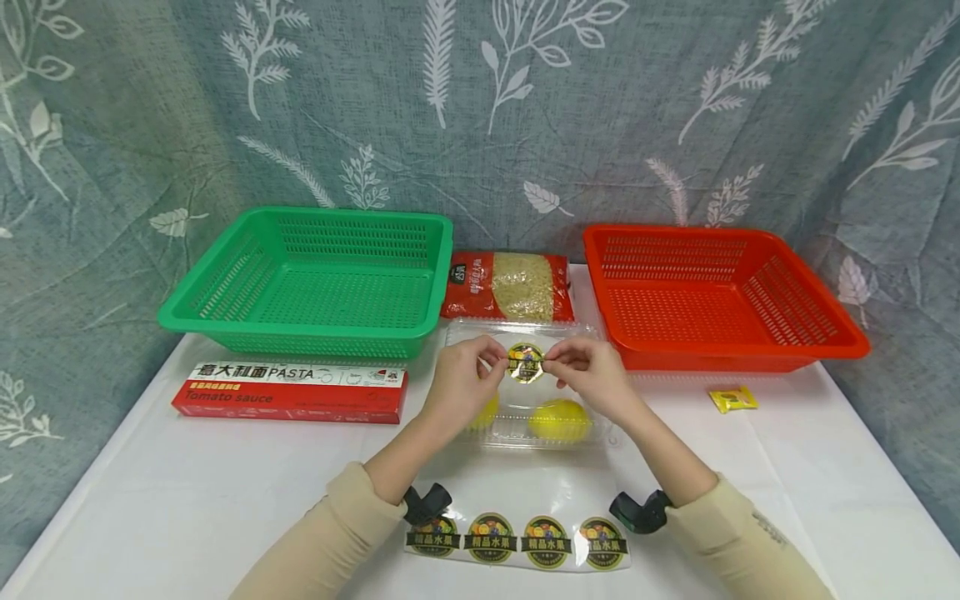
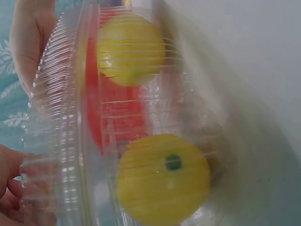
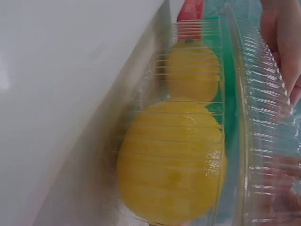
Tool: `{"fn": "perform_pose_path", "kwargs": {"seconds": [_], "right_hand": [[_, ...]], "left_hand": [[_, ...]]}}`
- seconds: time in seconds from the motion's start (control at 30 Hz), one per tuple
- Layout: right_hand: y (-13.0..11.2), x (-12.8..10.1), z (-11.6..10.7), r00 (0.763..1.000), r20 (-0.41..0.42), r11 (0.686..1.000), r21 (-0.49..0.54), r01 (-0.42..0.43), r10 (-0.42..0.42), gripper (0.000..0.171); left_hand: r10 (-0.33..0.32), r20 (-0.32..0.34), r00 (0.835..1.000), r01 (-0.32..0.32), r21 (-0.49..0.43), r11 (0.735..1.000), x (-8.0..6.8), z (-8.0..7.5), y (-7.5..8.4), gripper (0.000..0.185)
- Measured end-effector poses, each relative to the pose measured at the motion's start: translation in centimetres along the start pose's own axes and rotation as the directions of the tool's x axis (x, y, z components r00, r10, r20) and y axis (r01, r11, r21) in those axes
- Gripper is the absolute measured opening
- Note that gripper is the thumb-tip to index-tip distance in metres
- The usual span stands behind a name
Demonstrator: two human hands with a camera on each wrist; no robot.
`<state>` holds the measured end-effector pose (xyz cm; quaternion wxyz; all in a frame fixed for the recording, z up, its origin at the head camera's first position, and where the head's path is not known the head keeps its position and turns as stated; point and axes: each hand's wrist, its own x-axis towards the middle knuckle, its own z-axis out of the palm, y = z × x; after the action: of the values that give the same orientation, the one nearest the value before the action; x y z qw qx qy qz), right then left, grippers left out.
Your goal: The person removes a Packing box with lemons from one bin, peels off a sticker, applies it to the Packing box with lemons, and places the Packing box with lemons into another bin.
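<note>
A round black-and-gold fruit sticker [image 1: 525, 363] is stretched between both hands over the lid of a clear plastic clamshell box [image 1: 517, 442]. My left hand [image 1: 467, 375] pinches the sticker's left end between thumb and fingers. At its right end, my right hand [image 1: 592, 375] pinches it the same way. Inside the box lie two yellow lemon-like fruits; the right one [image 1: 559, 420] shows well, the left one [image 1: 483, 414] is partly behind the left hand. Both wrist views show the fruits [image 2: 162, 179] [image 3: 171, 162] through the ribbed box wall.
A sheet of several matching stickers [image 1: 517, 560] lies in front. Behind stand a green basket [image 1: 337, 346] and a red basket [image 1: 720, 354], with a red pasta bag [image 1: 517, 286] between them. A pasta box [image 1: 292, 396] lies left, a small yellow packet [image 1: 733, 399] right.
</note>
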<state>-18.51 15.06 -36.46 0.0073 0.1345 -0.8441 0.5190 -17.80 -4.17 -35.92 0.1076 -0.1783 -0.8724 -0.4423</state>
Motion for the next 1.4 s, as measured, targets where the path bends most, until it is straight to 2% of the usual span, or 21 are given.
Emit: {"fn": "perform_pose_path", "kwargs": {"seconds": [0.27, 0.5, 0.87, 1.4], "right_hand": [[-0.2, 0.2, 0.3, 0.999, -0.031, 0.992, -0.124, -0.037, 0.034, 0.007], [-0.1, 0.3, 0.4, 0.998, -0.033, 0.986, -0.156, -0.049, 0.044, 0.008], [-0.1, 0.2, 0.6, 0.998, -0.040, 0.980, -0.189, -0.060, 0.053, 0.007], [-0.3, 0.5, 0.9, 0.996, -0.052, 0.972, -0.223, -0.079, 0.069, 0.008]], "left_hand": [[0.006, 0.016, 1.000, -0.007, 0.094, 0.996, 0.1, 0.5, -0.3, 0.005], [0.021, 0.021, 1.000, -0.024, 0.149, 0.989, 0.2, 0.7, -0.4, 0.005], [0.095, 0.019, 0.995, -0.096, 0.281, 0.955, 0.2, 1.1, -0.2, 0.005], [0.059, 0.031, 0.998, -0.066, 0.326, 0.943, 0.1, 1.4, 0.0, 0.007]]}}
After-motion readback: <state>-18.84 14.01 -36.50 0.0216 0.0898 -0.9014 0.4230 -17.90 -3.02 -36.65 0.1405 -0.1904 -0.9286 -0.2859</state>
